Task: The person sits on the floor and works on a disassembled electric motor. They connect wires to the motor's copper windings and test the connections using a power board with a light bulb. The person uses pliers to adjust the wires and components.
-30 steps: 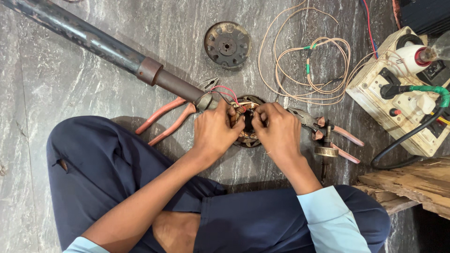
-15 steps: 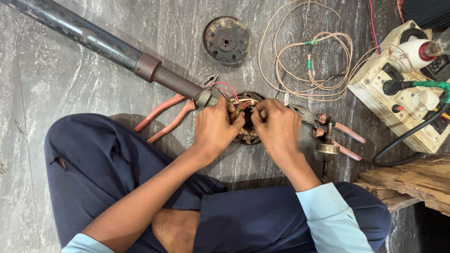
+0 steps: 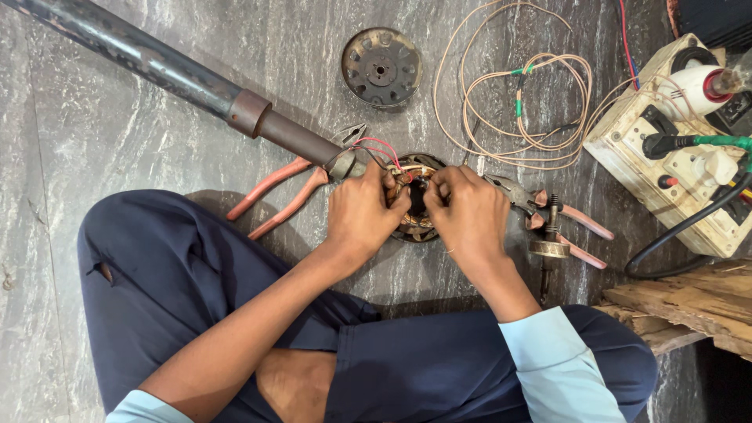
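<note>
Your left hand (image 3: 362, 213) and right hand (image 3: 468, 213) stay pinched narrow on the wires of the round motor coil (image 3: 413, 227); both have barely shifted, pliers (image 3: 276, 194) unmoved.

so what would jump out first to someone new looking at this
Both hands, the left hand and right hand, pinch at a round motor winding on the grey stone floor. A long dark metal pipe slants in from the upper left, and a coil of thin wire loops beside a white switchboard at right.

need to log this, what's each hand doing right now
Left hand: closed, pinching wires at the motor winding.
Right hand: closed, fingers on the same winding.
</note>
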